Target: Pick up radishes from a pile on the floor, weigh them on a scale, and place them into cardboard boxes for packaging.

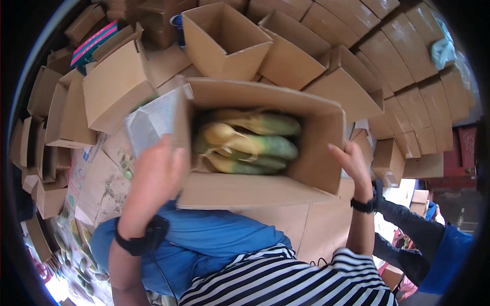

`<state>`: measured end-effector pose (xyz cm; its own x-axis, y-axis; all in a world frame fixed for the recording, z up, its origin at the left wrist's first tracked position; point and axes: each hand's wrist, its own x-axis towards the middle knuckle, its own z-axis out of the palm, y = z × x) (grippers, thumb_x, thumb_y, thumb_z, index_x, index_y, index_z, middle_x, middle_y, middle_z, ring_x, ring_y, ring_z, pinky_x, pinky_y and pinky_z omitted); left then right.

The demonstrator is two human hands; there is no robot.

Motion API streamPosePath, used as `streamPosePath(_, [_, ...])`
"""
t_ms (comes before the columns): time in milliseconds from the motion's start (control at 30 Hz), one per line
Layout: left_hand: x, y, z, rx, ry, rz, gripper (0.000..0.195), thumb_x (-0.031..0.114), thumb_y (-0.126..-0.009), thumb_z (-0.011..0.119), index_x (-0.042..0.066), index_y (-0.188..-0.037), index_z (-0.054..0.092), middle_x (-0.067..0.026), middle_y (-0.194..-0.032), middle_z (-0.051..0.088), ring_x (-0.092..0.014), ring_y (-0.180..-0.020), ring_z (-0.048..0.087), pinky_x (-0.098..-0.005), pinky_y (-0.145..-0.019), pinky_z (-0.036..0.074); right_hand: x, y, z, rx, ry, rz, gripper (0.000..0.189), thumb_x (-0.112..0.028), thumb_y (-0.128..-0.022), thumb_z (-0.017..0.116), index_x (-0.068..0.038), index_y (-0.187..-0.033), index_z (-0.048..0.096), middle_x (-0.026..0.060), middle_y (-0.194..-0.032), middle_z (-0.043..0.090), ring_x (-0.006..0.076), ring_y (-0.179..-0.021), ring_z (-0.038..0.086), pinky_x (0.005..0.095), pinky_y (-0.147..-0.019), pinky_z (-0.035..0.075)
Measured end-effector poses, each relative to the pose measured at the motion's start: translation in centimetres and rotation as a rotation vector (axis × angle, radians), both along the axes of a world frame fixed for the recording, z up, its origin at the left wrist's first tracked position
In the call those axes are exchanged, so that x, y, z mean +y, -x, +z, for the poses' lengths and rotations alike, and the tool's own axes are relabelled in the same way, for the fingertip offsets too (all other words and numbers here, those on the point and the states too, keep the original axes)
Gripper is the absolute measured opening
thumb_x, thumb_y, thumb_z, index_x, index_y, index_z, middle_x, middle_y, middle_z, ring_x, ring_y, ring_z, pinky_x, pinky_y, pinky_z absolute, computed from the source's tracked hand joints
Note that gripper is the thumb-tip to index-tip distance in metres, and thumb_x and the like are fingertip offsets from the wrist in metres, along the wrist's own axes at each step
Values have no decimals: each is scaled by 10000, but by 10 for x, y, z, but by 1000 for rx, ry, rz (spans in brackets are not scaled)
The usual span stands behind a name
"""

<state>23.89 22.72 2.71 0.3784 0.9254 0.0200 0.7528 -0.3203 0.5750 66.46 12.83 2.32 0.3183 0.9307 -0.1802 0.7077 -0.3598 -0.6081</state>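
An open cardboard box (252, 191) is held between my hands, in front of my knees. Inside it lie several long vegetables (264, 145), pale yellow at one end and green at the other, that look like green radishes. My left hand (159, 166), blurred, grips the box's left wall. On the opposite side, my right hand (350, 160) holds the right wall, its thumb at the rim and the other fingers mostly hidden outside. A silvery sheet (153, 118) sits against the box's left side.
Open cardboard boxes (226, 42) stand beyond the held box, with stacked cartons (394, 49) at the right. Flattened cardboard (95, 179) covers the floor. More green vegetables (82, 275) lie at lower left. A person's dark-trousered leg (413, 222) is close by on the right.
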Motion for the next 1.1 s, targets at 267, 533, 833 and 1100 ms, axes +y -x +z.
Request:
streamPosePath(267, [-87,-212,-72,-74,434,-370,208,148,-838,568,-41,-918,606,-272,-791,658,-451,-761,656,-540,-684,521,-255,-140,2,-135,136,-420,354,-264,-836,685,84,-798,635,104,-611,592,140,-606,565,346,-559,450])
streamPosePath(533, [-158,-280,-117,-45,432,-816,142,38,-824,542,-7,-951,590,-236,-886,679,-403,-798,674,-501,-657,535,-397,-180,-84,-467,758,-499,341,-280,-771,706,51,-854,692,264,-832,687,424,-816,681,464,-725,523])
streamPosePath(833, [-43,-99,44,106,203,-369,290,108,-894,571,-8,-1158,602,-212,-1176,617,-400,-1067,597,-440,-914,488,-323,-222,-94,-884,506,-525,312,-191,-891,598,-7,-1143,592,252,-1024,636,403,-1004,619,497,-803,508])
streamPosePath(1100, [-99,101,69,503,-120,318,388,173,-857,663,-10,-1185,567,-233,-1179,600,-416,-1099,566,-447,-948,448,84,9,-12,-362,-328,469,266,-131,-853,671,-47,-1099,614,167,-1058,633,377,-971,614,431,-809,508])
